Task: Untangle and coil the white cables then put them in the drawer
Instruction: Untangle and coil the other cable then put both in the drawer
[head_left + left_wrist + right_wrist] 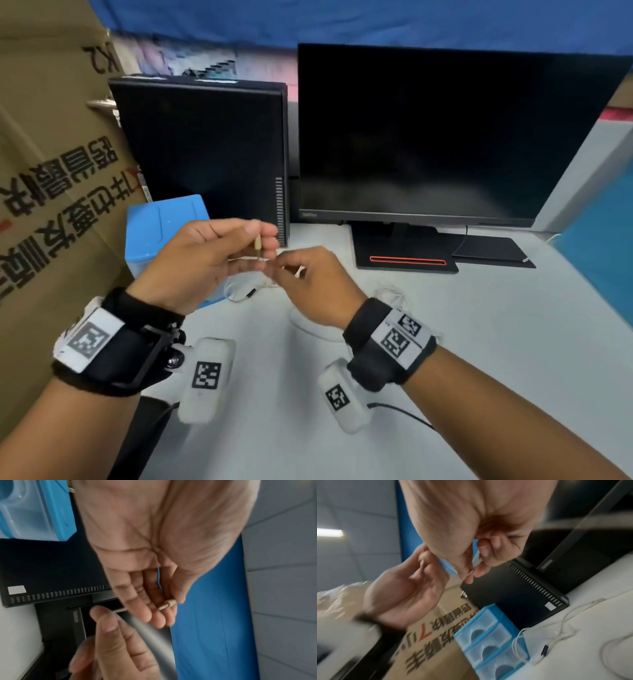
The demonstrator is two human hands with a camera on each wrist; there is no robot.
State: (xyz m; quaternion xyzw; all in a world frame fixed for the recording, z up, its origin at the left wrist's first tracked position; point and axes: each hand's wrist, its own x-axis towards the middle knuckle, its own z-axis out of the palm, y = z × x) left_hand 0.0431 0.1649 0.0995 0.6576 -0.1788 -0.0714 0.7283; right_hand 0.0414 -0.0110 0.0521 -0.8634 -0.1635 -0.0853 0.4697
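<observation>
My left hand is raised over the table and pinches the small beige plug end of a thin white cable. Just right of it my right hand pinches the same cable a short way along, thumb against fingertips. Below the hands the cable hangs in a loop down to a black tip, which also shows in the right wrist view. More tangled white cable lies on the table behind my right wrist. The blue drawer unit stands to the left, its clear drawers closed.
A black computer tower stands behind the drawer unit, and a dark monitor on its stand is to the right. A large cardboard box fills the left side. The grey table stretches to the right.
</observation>
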